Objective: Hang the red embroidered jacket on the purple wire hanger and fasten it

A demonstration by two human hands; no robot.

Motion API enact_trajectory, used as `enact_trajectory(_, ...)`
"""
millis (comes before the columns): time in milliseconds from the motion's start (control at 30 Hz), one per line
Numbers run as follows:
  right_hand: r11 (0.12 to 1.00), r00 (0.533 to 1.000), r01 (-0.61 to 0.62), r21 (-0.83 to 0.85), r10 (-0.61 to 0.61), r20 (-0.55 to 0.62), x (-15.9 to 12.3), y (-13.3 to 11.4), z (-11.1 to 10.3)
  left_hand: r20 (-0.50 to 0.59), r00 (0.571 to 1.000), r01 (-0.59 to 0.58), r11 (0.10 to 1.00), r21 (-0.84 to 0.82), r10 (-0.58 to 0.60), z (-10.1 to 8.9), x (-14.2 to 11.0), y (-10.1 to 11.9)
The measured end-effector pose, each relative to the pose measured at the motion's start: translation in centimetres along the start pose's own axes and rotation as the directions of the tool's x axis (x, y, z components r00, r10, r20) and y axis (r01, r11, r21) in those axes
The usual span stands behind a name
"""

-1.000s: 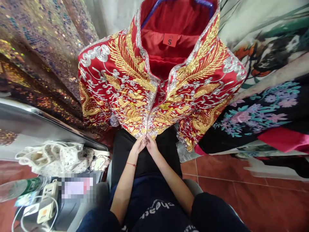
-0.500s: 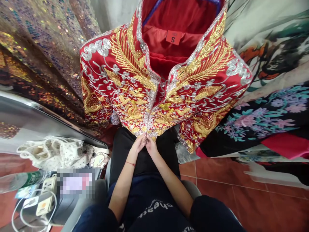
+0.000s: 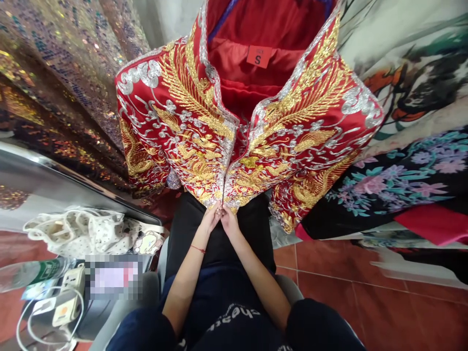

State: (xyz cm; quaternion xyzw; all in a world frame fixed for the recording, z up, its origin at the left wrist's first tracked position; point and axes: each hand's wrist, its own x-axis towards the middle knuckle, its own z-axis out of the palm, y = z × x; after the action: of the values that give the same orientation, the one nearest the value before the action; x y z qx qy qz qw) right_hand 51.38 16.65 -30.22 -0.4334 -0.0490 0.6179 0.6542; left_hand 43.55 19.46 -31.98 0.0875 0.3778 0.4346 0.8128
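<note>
Where the two front edges of the red jacket (image 3: 234,131) meet at the bottom, both hands are busy. The left hand (image 3: 210,220) pinches the hem on its side, and the right hand (image 3: 230,222) pinches the hem on the other side, fingertips almost touching. Each grip is closed tight on the cloth (what sits between the fingers, a small clasp or button perhaps, is too tiny to tell).

The jacket hangs up in front of the person, open at the top, thick with gold and silver stitching. A size tag (image 3: 258,57) with an S shows inside the collar. Under the jacket hangs black cloth (image 3: 190,224). Left of the jacket is sparkly sequin fabric (image 3: 62,83). Right of the jacket is a dark flowered cloth (image 3: 395,180). Low and left of the jacket sit a spotted bag (image 3: 84,231) and a white power strip (image 3: 71,292). Red floor tiles (image 3: 365,292) lie below it, to the right.

I think a hard pull could snag the raised threads or drag the jacket crooked, since it only hangs from above. The edges could also slip from the fingertips, because the trim looks stiff and bumpy.
</note>
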Motion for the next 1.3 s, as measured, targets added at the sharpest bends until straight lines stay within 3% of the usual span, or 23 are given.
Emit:
enact_trajectory(300,1.000,1.000,-0.021,0.012,0.021,-0.012,0.4,0.7,0.0,-0.017,0.999,-0.032,0.999,0.034,0.033,-0.4,-0.4,0.1)
enact_trajectory(600,1.000,1.000,0.001,0.020,-0.001,-0.016,0.2,0.3,-0.2,-0.012,0.999,-0.052,0.997,0.055,0.053,0.8,-0.7,0.3)
enact_trajectory(933,0.999,0.999,-0.049,0.007,0.049,0.001,-0.1,0.1,0.1,-0.118,0.957,-0.253,0.962,0.106,0.265,2.0,-2.0,-0.4)
enact_trajectory(1300,0.999,0.999,-0.046,0.028,0.047,-0.018,-0.5,-0.2,0.4,-0.147,0.929,-0.316,0.934,0.167,0.340,2.7,-2.3,0.0)
